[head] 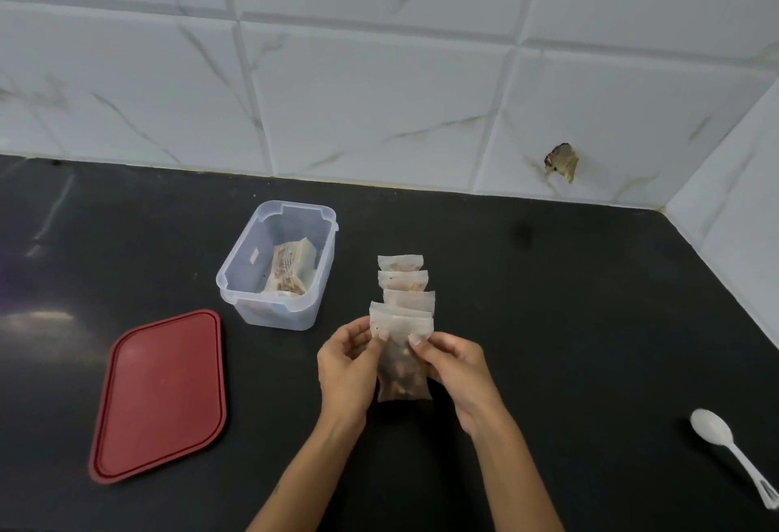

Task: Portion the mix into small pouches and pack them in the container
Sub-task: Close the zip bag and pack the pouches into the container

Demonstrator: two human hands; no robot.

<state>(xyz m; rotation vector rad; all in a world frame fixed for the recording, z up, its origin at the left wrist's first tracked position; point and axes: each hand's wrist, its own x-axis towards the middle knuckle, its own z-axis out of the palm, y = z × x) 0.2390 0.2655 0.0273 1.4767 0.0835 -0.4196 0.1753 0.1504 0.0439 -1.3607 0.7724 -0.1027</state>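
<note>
A small clear pouch filled with brown mix is held upright between both hands above the black counter. My left hand pinches its upper left edge and my right hand pinches its upper right edge. Behind it, several more filled pouches lie overlapping in a row on the counter. A clear plastic container stands open to the upper left, with several packed pouches lying inside it.
The container's red lid lies flat at the left. A white plastic spoon rests at the right edge of the black counter. A tiled wall runs along the back and right side.
</note>
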